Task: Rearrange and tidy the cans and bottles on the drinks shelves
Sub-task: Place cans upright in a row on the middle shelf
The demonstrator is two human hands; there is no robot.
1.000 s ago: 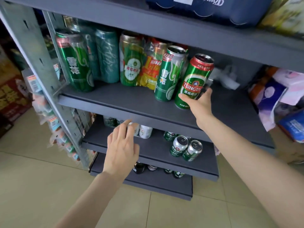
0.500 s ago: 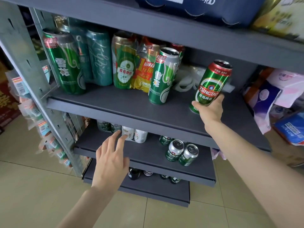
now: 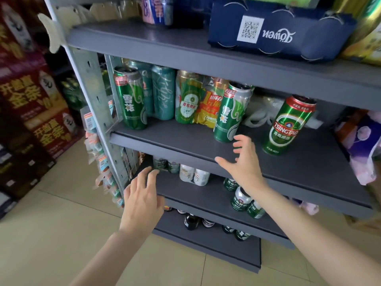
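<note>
A green and red Tsingtao can [image 3: 287, 124] stands alone on the right of the grey middle shelf [image 3: 185, 141]. My right hand [image 3: 244, 162] hovers to its left with fingers spread, holding nothing, just in front of a green Snow beer can [image 3: 231, 114]. Further left stand a shrink-wrapped pack of cans [image 3: 198, 100], teal cans [image 3: 162, 93] and another green Snow can [image 3: 131, 100]. My left hand [image 3: 144, 201] is lower, fingers straight, near the front edge of the lower shelf [image 3: 206, 195], touching nothing that I can see.
Small white cans [image 3: 193, 175] and green cans [image 3: 243, 200] sit on the lower shelf; dark bottles [image 3: 190, 221] stand on the bottom shelf. A navy multipack [image 3: 276, 32] lies on the top shelf. Red cartons [image 3: 35, 104] stack at left, packaged goods [image 3: 358, 141] at right.
My right hand set the Tsingtao can down on the right of the middle shelf, let go and moved left toward the Snow can. My left hand stayed low. The view tilted up.
</note>
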